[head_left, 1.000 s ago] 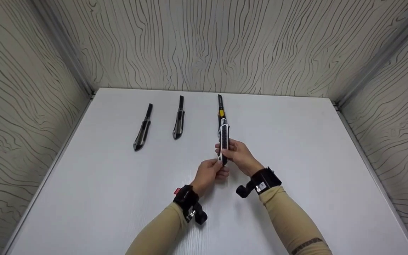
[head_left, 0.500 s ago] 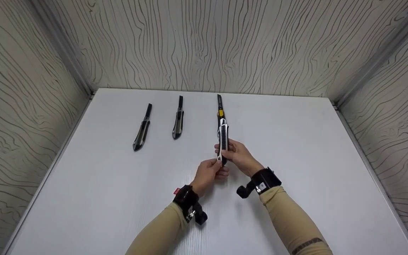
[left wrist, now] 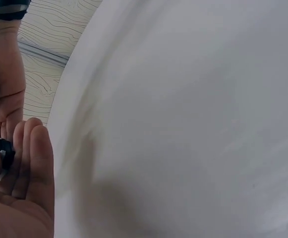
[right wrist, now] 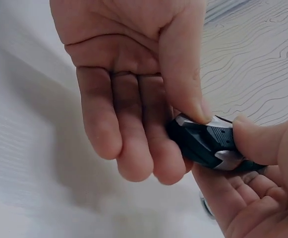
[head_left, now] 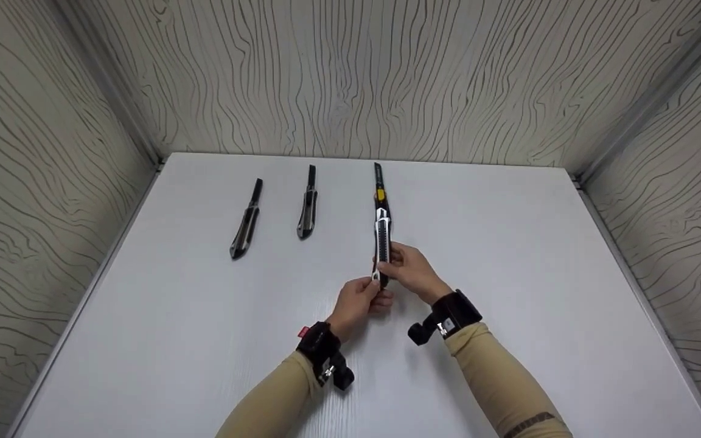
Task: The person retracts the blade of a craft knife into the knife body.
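Observation:
Both hands hold one black-and-silver utility knife (head_left: 383,240) over the table, its front end pointing away from me. My left hand (head_left: 353,304) pinches the butt end with thumb and index finger; its other fingers hang loosely below, as the right wrist view of the left hand (right wrist: 129,99) shows. My right hand (head_left: 417,275) grips the handle farther up, thumb on top. Just beyond the held knife lies a black utility knife with a yellow slider (head_left: 380,194), its lower part hidden. The held knife's butt (right wrist: 208,144) shows between both thumbs.
Two black-and-grey utility knives with dark blades, a middle one (head_left: 307,210) and a left one (head_left: 246,228), lie on the white table (head_left: 509,243). Patterned panels (head_left: 350,79) enclose its back and sides.
The held knife has shifted slightly toward me and left, showing more of the yellow-slider knife beyond it. The right hand moves slightly with it; both grips stay the same.

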A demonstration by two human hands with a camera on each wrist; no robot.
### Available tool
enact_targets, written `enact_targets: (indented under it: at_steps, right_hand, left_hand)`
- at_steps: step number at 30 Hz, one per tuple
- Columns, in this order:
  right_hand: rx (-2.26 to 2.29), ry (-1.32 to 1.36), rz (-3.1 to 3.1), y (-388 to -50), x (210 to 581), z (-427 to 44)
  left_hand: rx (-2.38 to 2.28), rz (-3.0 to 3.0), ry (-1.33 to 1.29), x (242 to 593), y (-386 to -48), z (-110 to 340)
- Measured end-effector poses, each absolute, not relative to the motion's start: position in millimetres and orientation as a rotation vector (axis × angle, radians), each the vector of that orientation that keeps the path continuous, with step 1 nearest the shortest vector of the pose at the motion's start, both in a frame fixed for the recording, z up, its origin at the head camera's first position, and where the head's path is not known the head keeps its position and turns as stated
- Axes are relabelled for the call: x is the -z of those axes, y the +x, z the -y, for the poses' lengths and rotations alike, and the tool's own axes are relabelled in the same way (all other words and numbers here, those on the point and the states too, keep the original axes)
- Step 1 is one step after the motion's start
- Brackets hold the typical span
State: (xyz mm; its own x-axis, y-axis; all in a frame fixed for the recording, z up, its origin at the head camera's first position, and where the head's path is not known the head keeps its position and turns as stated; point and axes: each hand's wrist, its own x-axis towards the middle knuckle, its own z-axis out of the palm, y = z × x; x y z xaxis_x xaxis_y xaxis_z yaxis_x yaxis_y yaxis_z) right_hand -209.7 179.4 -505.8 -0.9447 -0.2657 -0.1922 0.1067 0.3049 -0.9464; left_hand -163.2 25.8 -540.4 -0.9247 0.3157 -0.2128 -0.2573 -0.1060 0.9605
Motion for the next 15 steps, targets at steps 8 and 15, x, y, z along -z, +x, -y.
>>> enact_targets:
  at_steps: [8,15]
  right_hand:
    - [1.575,-0.067,-2.430,-201.7,497.2,-178.9]
    - [1.555,-0.019,-2.428,-203.8,506.8,-186.4]
  left_hand:
    - [-2.077,-1.799,0.078,546.3,-161.6,-28.4]
    - [-2.057,-1.797,0.074,545.4,-156.9,-32.1]
